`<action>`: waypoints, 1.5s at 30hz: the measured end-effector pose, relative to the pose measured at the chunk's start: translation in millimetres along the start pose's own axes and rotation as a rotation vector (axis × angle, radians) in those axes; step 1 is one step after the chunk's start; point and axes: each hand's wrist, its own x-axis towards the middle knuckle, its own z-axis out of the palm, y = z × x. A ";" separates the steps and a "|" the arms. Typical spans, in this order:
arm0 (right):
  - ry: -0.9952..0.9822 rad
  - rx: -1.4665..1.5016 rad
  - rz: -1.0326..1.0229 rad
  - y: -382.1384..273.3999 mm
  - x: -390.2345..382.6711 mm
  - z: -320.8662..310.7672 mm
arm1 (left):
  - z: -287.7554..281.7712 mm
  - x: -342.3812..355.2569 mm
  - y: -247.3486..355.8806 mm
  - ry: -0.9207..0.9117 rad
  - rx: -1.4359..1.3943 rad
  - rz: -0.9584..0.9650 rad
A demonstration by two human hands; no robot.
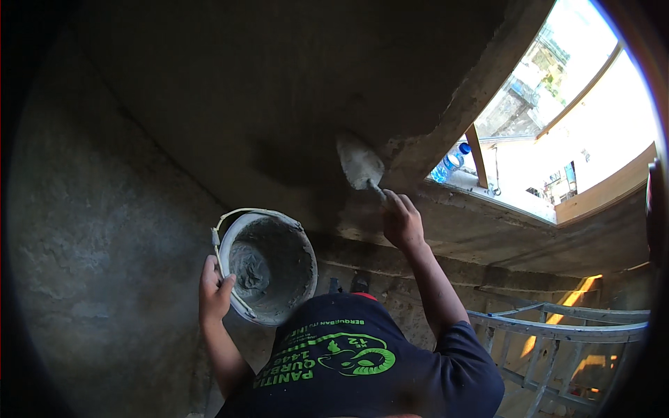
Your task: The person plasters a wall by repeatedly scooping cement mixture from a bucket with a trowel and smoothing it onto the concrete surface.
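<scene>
A pointed trowel point(360, 164) is gripped by its handle in my right hand point(403, 221), its blade up against or close to the dark plastered wall point(279, 90). Grey residue coats the blade. My left hand point(217, 287) is closed on the rim of a white bucket point(311, 261), thumb on the inner edge, beside the raised handle. Inside the tilted bucket, wet grey mortar point(249, 269) lies at the bottom and smears the walls. Whether the blade touches the wall I cannot tell.
Right of the trowel, a wood-framed window opening point(481, 157) lets in bright light. A water bottle point(451, 162) with a blue cap stands on its sill. A metal ladder point(557, 329) is at the lower right. Another rough wall point(90, 237) rises on the left.
</scene>
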 end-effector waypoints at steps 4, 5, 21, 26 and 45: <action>0.244 0.022 -0.121 -15.0 34.1 -23.9 | 0.0 0.5 -4.2 0.017 -0.014 -0.011; 0.227 -0.012 -0.095 -16.0 43.3 -27.5 | -0.7 -1.5 -4.5 0.014 -0.013 -0.016; 0.298 -0.148 -0.125 11.4 10.3 -8.1 | -6.1 -2.4 -17.1 -0.005 -0.026 -0.042; 0.350 -0.271 -0.077 35.1 20.0 -12.5 | -7.5 -0.6 -16.1 -0.008 -0.008 -0.054; -0.005 -0.487 -0.047 34.6 15.2 23.4 | 1.1 2.2 -4.9 -0.008 -0.017 -0.027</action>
